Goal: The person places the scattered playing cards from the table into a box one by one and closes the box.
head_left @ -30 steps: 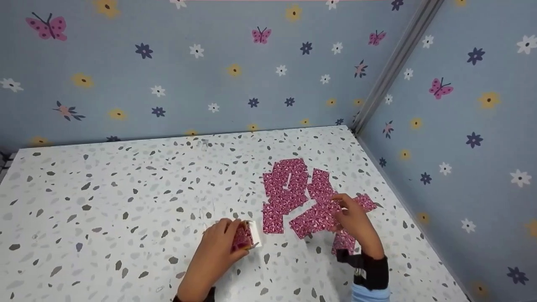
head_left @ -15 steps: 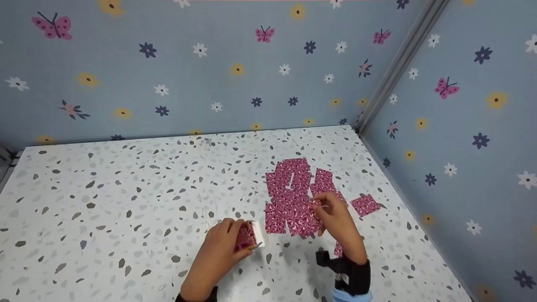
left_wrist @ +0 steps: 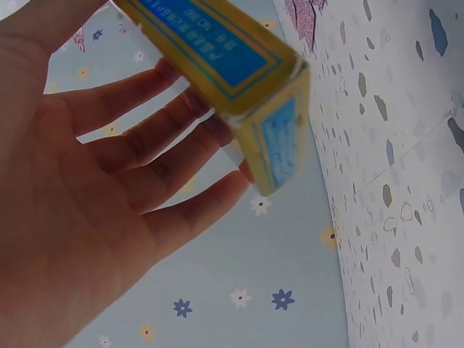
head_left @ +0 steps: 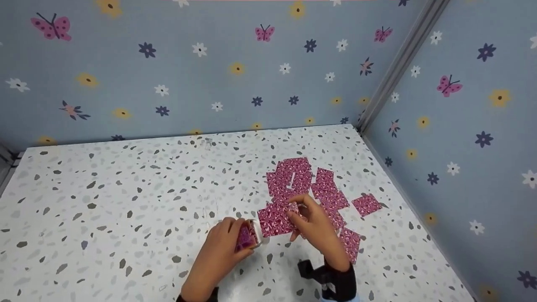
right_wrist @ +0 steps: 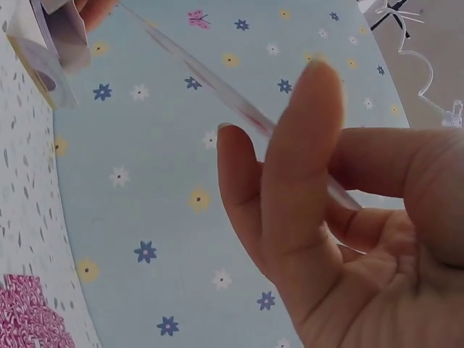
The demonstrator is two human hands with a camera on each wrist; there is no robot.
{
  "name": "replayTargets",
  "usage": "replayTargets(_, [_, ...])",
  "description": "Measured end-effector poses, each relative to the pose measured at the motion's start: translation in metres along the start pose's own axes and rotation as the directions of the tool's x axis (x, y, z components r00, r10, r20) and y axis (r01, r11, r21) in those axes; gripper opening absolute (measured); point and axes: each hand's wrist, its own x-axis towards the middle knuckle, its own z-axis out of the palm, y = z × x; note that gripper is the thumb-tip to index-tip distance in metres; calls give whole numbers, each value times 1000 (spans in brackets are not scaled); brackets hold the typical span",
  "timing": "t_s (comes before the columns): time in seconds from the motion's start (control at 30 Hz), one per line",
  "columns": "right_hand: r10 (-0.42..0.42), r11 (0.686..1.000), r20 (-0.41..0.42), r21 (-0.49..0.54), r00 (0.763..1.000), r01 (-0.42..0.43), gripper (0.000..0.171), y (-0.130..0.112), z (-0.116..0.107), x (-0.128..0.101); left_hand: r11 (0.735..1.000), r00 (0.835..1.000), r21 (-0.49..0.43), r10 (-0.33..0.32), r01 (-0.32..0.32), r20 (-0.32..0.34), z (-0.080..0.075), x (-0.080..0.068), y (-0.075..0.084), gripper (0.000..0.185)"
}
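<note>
My left hand (head_left: 218, 253) grips a small card box (head_left: 246, 237) just above the table, its open end and white flap facing right. Pink-patterned cards show inside that end. In the left wrist view the box (left_wrist: 217, 51) is yellow and blue, pinched by the fingertips. Thumb and fingers of my right hand (head_left: 312, 224) pinch a pink-and-white playing card (head_left: 272, 219), its left edge close to the box's flap. Seen edge-on in the right wrist view, the card (right_wrist: 210, 83) slants up toward the box (right_wrist: 47, 51).
Several pink-backed cards (head_left: 295, 165) lie overlapping face down behind the right hand. More cards (head_left: 331, 197) spread to its right, with a lone card (head_left: 366, 204) farther right. The speckled table (head_left: 138, 188) meets flowered walls (head_left: 188, 75) at the back and right.
My right hand has moved left from the right-hand cards, carrying a card up to the box. The left hand keeps holding the box in nearly the same place.
</note>
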Motion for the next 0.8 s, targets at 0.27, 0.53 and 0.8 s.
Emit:
replayTargets(0.27, [-40, 999, 64, 28, 997, 38, 28, 1, 6, -1, 1000, 1000, -17, 6, -6, -24, 3, 1, 0, 71])
replayTargets(0.53, [-14, 1000, 103, 16, 995, 12, 29, 1, 7, -2, 1000, 999, -1, 19, -19, -47, 4, 1, 1, 70])
replayTargets(0.8, [-9, 1000, 100, 12, 995, 8, 30, 3, 8, -1, 1000, 999, -5, 2, -2, -37, 1, 1, 1, 71])
